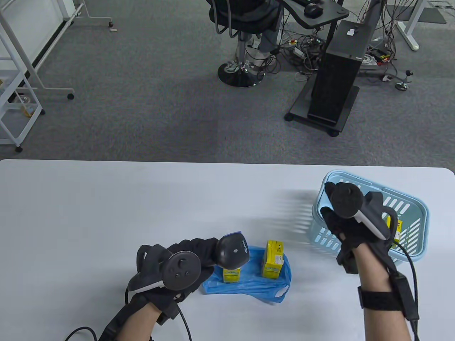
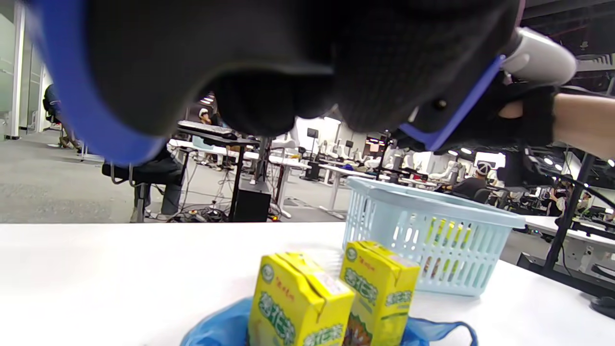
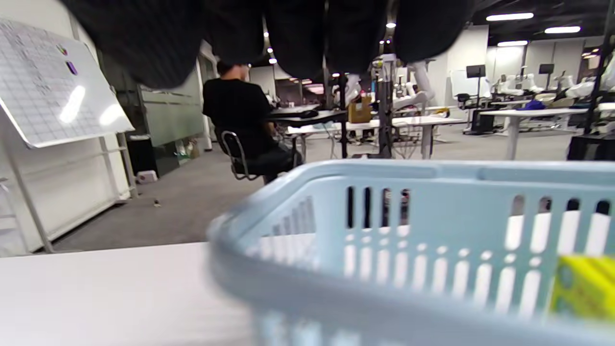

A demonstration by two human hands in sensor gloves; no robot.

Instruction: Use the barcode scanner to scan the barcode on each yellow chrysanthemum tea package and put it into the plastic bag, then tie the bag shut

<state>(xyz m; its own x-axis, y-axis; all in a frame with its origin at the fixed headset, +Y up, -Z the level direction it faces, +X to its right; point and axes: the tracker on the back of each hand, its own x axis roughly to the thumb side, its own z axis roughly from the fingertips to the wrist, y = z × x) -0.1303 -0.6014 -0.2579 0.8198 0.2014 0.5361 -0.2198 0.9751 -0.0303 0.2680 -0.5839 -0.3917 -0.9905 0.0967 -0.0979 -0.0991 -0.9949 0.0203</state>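
My left hand (image 1: 202, 254) grips the black barcode scanner (image 1: 233, 250), whose head hangs over the near yellow tea package (image 1: 231, 274). A second yellow package (image 1: 273, 258) stands upright just to its right. Both stand on the flat blue plastic bag (image 1: 249, 284); the left wrist view shows the two packages (image 2: 298, 302) (image 2: 382, 288) side by side. My right hand (image 1: 330, 216) hovers over the left end of the light blue basket (image 1: 421, 213), holding nothing. Its fingers (image 3: 298, 33) hang above the basket rim (image 3: 384, 175). Another yellow package (image 3: 584, 286) lies inside the basket.
The white table (image 1: 106, 213) ends at a far edge, with grey carpet beyond. A black office chair (image 1: 241, 35) and a computer stand (image 1: 334, 81) are on the floor behind. Glove cables trail off the table's near edge.
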